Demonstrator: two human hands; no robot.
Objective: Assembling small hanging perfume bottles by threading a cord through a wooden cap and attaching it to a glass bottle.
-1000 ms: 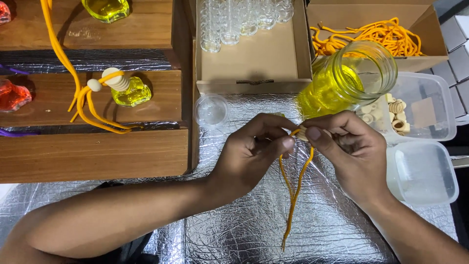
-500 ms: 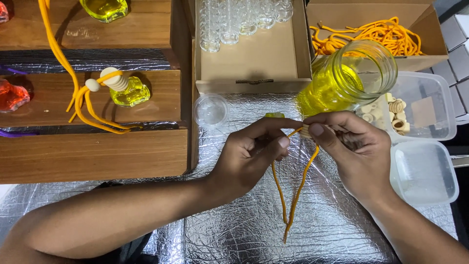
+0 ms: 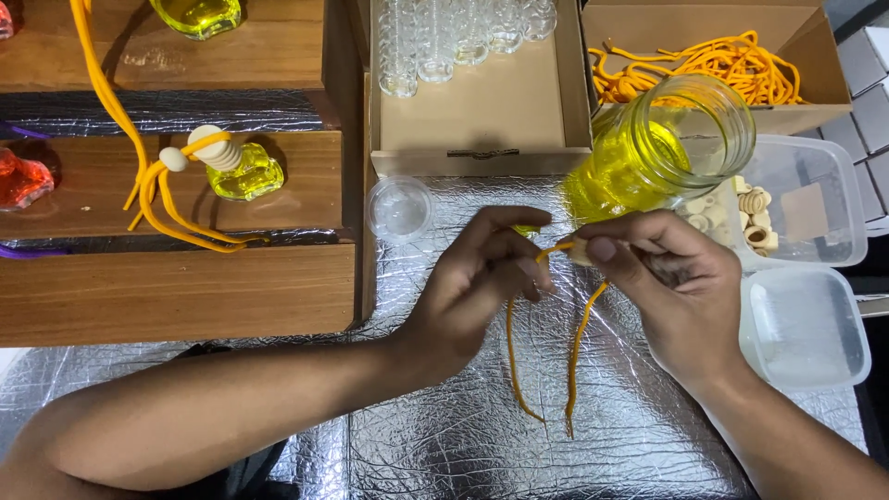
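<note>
You are holding an orange cord (image 3: 512, 356) with both hands over the foil-covered counter (image 3: 444, 454). Your left hand (image 3: 482, 278) is pinching the cord near its top, with the fingers curled and closed on it. Your right hand (image 3: 671, 287) is gripping the same top part between thumb and forefinger, together with a small pale piece that I cannot tell clearly. The two ends of the cord are hanging down between your hands and are reaching the foil.

Just behind your right hand, a glass jar (image 3: 662, 153) with yellow liquid is standing, tilted toward the camera. Near your left hand, a small clear cup (image 3: 400, 208) is sitting on the foil. To the right, a clear tub (image 3: 815, 199) is holding pale wooden beads (image 3: 755, 218), and a clear lid (image 3: 804, 326) is lying in front of it. At the back, one carton (image 3: 482, 102) is holding empty glass bottles, and another box (image 3: 713, 65) is holding more orange cords. On the left wooden shelf (image 3: 176, 292), a finished yellow bottle (image 3: 243, 171) with a cord is lying.
</note>
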